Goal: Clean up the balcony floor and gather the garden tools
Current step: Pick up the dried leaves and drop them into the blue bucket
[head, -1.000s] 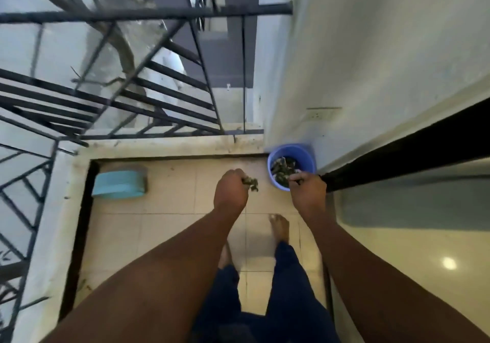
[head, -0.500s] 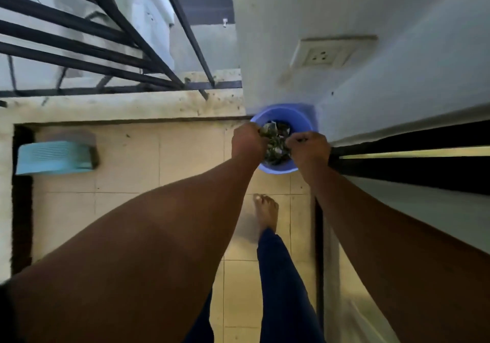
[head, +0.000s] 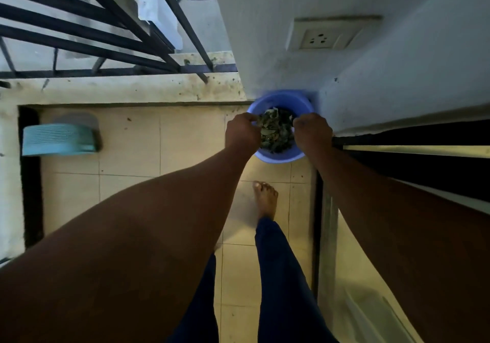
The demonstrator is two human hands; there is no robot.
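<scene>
A blue bucket [head: 281, 99] stands on the tiled balcony floor [head: 132, 144] in the corner by the wall, holding a heap of dry leaves [head: 275, 133]. My left hand [head: 242, 133] is over the bucket's left rim, its fingers curled round a bunch of leaves. Over the right rim is my right hand [head: 313, 132], fingers also curled into the leaves. Whether either hand touches the rim is hidden by the knuckles.
A teal plastic container [head: 58, 140] lies on the floor at the left, beside the low ledge. A black metal railing [head: 106, 38] runs along the ledge. A wall socket [head: 326, 38] sits above the bucket. The sliding door track [head: 397, 144] is at the right. My bare foot [head: 265, 199] stands below the bucket.
I have leaned in closer to the bucket. My left hand carried its leaves rightward from above the floor to over the bucket. My right hand stayed at the right rim.
</scene>
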